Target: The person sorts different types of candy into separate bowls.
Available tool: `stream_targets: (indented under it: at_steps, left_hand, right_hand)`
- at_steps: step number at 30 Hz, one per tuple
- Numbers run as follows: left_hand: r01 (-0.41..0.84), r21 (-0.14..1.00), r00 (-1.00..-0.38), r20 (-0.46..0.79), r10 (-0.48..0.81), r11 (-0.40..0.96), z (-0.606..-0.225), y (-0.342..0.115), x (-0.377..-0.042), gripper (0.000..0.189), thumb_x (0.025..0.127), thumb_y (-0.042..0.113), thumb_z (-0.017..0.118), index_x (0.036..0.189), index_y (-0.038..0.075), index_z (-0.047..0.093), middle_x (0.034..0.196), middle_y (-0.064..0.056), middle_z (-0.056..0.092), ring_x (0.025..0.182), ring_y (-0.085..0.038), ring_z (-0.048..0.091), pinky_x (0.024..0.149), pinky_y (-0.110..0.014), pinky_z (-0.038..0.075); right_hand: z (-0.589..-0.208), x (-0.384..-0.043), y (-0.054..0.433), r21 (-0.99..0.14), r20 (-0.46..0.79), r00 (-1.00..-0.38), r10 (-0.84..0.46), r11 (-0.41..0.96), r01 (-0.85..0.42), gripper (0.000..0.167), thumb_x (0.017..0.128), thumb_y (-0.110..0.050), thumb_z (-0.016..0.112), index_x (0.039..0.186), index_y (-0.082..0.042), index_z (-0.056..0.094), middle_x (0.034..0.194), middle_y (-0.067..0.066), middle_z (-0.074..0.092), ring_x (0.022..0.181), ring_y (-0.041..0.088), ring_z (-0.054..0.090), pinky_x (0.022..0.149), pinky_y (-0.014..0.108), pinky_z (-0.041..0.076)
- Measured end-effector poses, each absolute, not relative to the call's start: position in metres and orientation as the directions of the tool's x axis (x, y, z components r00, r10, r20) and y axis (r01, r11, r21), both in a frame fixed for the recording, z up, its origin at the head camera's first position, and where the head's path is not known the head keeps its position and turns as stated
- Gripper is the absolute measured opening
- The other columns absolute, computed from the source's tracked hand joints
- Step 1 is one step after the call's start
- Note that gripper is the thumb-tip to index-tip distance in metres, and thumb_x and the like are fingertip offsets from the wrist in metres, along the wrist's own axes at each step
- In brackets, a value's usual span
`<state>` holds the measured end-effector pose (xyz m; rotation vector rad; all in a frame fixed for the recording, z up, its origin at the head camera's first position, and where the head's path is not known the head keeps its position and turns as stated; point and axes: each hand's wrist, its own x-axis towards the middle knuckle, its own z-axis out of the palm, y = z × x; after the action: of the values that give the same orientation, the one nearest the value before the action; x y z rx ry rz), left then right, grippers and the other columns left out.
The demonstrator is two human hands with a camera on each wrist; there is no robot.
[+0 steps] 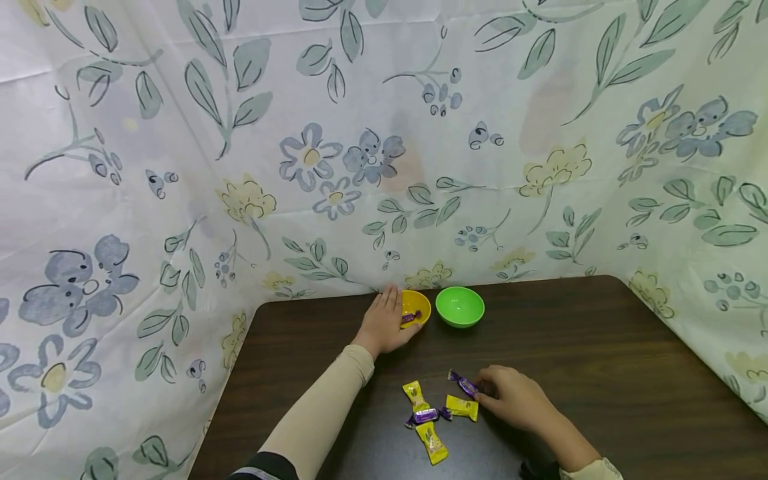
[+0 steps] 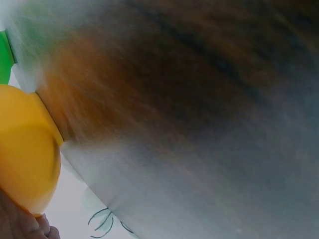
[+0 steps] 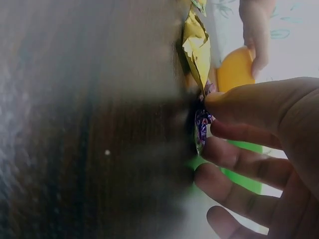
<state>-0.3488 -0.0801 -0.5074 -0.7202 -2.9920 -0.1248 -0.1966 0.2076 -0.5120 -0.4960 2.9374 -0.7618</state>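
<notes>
A purple-wrapped candy (image 1: 466, 385), well in from the far edge of the table (image 1: 552, 333), is pinched in the right hand (image 1: 517, 399) between thumb and fingers. Three yellow-wrapped candies (image 1: 432, 443) and a second purple candy (image 1: 427, 416) lie near. By the far edge, the left hand (image 1: 383, 327), fingers straight and together, rests against a yellow bowl (image 1: 421, 302) holding another purple sweet (image 1: 410, 318); a green bowl (image 1: 459, 309) stands beside.
</notes>
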Motion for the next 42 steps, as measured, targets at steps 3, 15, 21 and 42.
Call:
stream_targets:
  at_steps: [3, 15, 21, 42]
  left_hand:
    - [0.452, 0.061, -0.891, 0.074, 0.448, 0.890, -0.507, -0.080, -0.349, 0.097, 0.103, 0.070, 0.034, 0.167, -0.003, 0.024, 0.176, -0.022, 0.021, 0.166, -0.034, 0.020, 0.135, -0.046, 0.018]
    - [0.449, 0.052, -0.892, 0.080, 0.445, 0.892, -0.510, -0.080, -0.351, 0.097, 0.103, 0.070, 0.033, 0.167, -0.003, 0.025, 0.176, -0.021, 0.022, 0.166, -0.034, 0.020, 0.135, -0.045, 0.017]
    - [0.452, 0.051, -0.890, 0.085, 0.447, 0.890, -0.511, -0.080, -0.352, 0.097, 0.103, 0.069, 0.033, 0.167, -0.003, 0.025, 0.176, -0.022, 0.022, 0.165, -0.034, 0.020, 0.135, -0.045, 0.018]
    - [0.447, 0.052, -0.894, 0.077, 0.442, 0.893, -0.512, -0.080, -0.352, 0.097, 0.103, 0.071, 0.032, 0.167, -0.002, 0.024, 0.176, -0.021, 0.022, 0.166, -0.033, 0.019, 0.135, -0.045, 0.017]
  right_hand:
    - [-0.512, -0.197, 0.208, -0.478, 0.029, -0.947, -0.319, 0.828, -0.293, 0.011, 0.091, -0.027, 0.083, 0.100, -0.024, 0.077, 0.087, -0.015, 0.064, 0.074, 0.000, 0.055, 0.061, 0.026, 0.047]
    - [-0.515, -0.200, 0.208, -0.453, 0.031, -0.947, -0.319, 0.840, -0.298, 0.018, 0.087, -0.032, 0.086, 0.101, -0.023, 0.078, 0.089, -0.015, 0.065, 0.080, 0.001, 0.061, 0.065, 0.027, 0.052]
    - [-0.514, -0.202, 0.206, -0.456, 0.032, -0.944, -0.327, 0.836, -0.305, 0.018, 0.087, -0.030, 0.087, 0.101, -0.022, 0.078, 0.091, -0.014, 0.066, 0.082, 0.003, 0.063, 0.067, 0.029, 0.053]
    - [-0.516, -0.211, 0.194, -0.445, 0.035, -0.938, -0.345, 0.835, -0.324, 0.017, 0.086, -0.025, 0.087, 0.100, -0.022, 0.078, 0.092, -0.014, 0.067, 0.083, 0.002, 0.062, 0.068, 0.030, 0.054]
